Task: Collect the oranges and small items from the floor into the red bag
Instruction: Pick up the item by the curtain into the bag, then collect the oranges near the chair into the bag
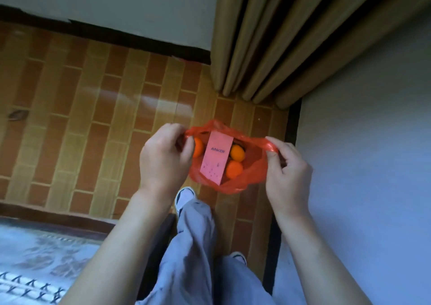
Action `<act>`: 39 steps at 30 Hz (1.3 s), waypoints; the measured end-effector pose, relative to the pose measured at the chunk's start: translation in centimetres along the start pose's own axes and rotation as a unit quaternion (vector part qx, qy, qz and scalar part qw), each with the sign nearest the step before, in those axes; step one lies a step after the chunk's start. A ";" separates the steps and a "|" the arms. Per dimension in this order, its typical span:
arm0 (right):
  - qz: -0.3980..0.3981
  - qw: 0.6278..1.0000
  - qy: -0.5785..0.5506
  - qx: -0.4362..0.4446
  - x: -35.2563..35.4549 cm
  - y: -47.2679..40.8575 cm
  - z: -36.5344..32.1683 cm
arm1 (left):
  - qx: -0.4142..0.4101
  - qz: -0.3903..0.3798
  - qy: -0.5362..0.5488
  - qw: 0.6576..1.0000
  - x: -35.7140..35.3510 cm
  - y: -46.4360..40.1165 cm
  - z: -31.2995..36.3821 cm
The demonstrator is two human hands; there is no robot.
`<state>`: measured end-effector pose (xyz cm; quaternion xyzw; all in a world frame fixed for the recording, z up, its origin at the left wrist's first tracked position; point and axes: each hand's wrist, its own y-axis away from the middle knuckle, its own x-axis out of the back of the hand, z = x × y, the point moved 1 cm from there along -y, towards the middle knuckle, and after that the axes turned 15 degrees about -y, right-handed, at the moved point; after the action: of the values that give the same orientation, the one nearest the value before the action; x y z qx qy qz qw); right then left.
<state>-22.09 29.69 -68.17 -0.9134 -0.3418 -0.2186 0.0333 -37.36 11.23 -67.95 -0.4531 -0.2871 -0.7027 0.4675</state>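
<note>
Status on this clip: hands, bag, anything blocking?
Left hand and right hand each pinch a handle of the red bag, mouth held open. Three oranges and a pink Anker box inside. Nothing blocking; visible floor bare.

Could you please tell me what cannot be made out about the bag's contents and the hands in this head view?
- Leftmost orange: partly hidden behind the left hand.
- Bottom of the red bag: covered by the Anker box and oranges; any smaller items unseen.
- A dark item behind the upper right orange: unidentifiable.
- Right hand fingers: curled around the bag's handle, tips hidden.
</note>
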 end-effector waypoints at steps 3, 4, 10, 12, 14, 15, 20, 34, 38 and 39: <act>0.010 0.999 0.024 0.019 3.3 0.0 -7.3 | 0.006 0.014 0.002 1.000 7.8 0.6 3.1; 0.017 0.999 0.022 0.025 4.5 0.1 -9.8 | 0.007 0.019 0.004 1.000 10.4 0.9 4.2; 0.062 0.996 -0.049 0.040 11.0 1.0 -24.6 | 0.024 0.074 0.044 0.996 24.8 2.2 9.8; 0.065 0.995 -0.063 0.050 13.1 1.8 -29.2 | 0.020 0.095 0.065 0.993 29.2 2.8 11.9; 0.066 0.993 -0.076 0.060 15.2 2.8 -33.2 | 0.019 0.115 0.088 0.989 33.1 3.6 13.9; 0.067 0.992 -0.083 0.069 16.3 3.3 -35.1 | 0.019 0.128 0.097 0.987 34.9 3.9 14.8; 0.086 0.984 -0.112 0.110 21.3 5.7 -43.9 | 0.020 0.205 0.136 0.969 43.4 5.3 19.3; 0.092 0.964 -0.093 0.231 29.1 7.9 -58.9 | -0.020 0.321 0.182 0.929 57.4 5.1 27.5; 0.089 0.968 -0.087 0.217 29.1 7.4 -59.4 | -0.027 0.298 0.180 0.937 58.0 4.0 27.4; 0.092 0.969 -0.084 0.215 29.0 7.1 -59.5 | -0.025 0.295 0.180 0.938 58.1 3.6 27.3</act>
<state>-20.47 29.40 -1.60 -0.9275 -0.2966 -0.0586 0.2199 -32.89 9.29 -3.85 -0.3947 -0.0343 -0.6102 0.6861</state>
